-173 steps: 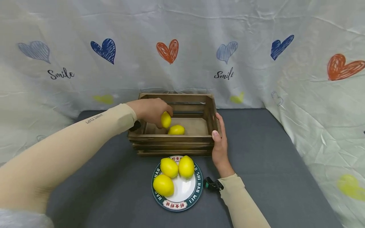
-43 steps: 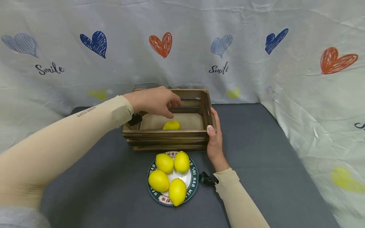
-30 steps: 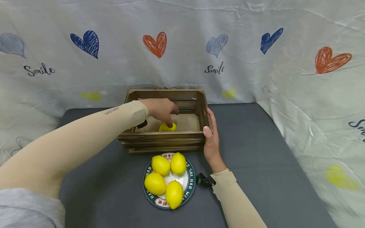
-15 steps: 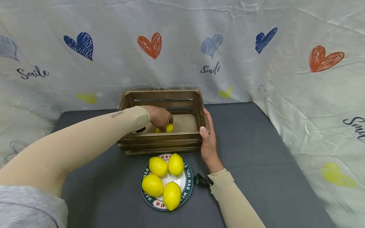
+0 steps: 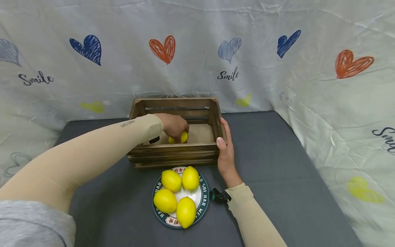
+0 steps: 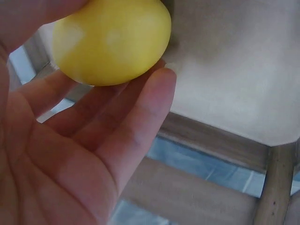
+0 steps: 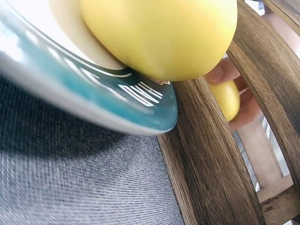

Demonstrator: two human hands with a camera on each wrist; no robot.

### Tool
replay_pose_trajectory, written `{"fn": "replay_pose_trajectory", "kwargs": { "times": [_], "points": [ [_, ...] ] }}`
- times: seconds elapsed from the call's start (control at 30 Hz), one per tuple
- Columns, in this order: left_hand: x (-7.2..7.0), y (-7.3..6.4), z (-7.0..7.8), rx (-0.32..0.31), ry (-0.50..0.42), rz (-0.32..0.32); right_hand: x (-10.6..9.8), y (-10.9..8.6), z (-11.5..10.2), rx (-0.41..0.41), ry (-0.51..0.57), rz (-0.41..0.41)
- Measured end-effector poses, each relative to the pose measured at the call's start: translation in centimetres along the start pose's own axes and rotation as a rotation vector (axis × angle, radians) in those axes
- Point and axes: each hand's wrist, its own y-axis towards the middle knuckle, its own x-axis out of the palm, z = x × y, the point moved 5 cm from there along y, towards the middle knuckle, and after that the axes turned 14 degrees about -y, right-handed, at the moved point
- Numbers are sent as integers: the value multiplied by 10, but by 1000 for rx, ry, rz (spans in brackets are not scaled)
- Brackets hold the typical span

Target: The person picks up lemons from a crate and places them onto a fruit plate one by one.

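Note:
Inside the brown slatted wooden crate, my left hand holds a yellow lemon low near the bottom. The left wrist view shows that lemon between the thumb and the fingers. My right hand grips the crate's front right corner, thumb at the front rim and fingers along the outer side. Right in front of the crate is a white plate with a dark green lettered rim, bearing several lemons. One plate lemon looms large in the right wrist view.
A dark grey cloth covers the table. Behind it and on the right hangs a pale curtain printed with hearts and "Smile". Black bands sit at both wrists, the right one close beside the plate.
Since the oldest frame, one more lemon lies on the plate. The left hand has come down into the crate and taken hold of another. The right hand stays at the crate's corner.

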Motion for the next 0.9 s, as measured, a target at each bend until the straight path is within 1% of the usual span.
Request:
{"fn": "replay_pose_trajectory", "kwargs": {
  "times": [0.2, 0.4, 0.53, 0.67, 0.77, 0.9],
  "points": [
    [-13, -22, -4, 14, -19, 81, 4, 1, -3, -1, 11, -9],
    [-20, -43, 1, 69, -27, 129, 1, -1, -3, -1, -10, 8],
    [-24, -58, 9, 78, -16, 160, -1, -1, -2, 0, -6, 15],
    [-28, -80, 18, 77, -29, 179, 1, -3, -2, 7, 2, 6],
    [-31, -97, 27, 107, -28, 203, 2, -3, -3, 8, 2, 2],
    [-36, -116, 42, 160, 14, 255, 1, -2, -5, 7, 8, 5]
  ]
}}
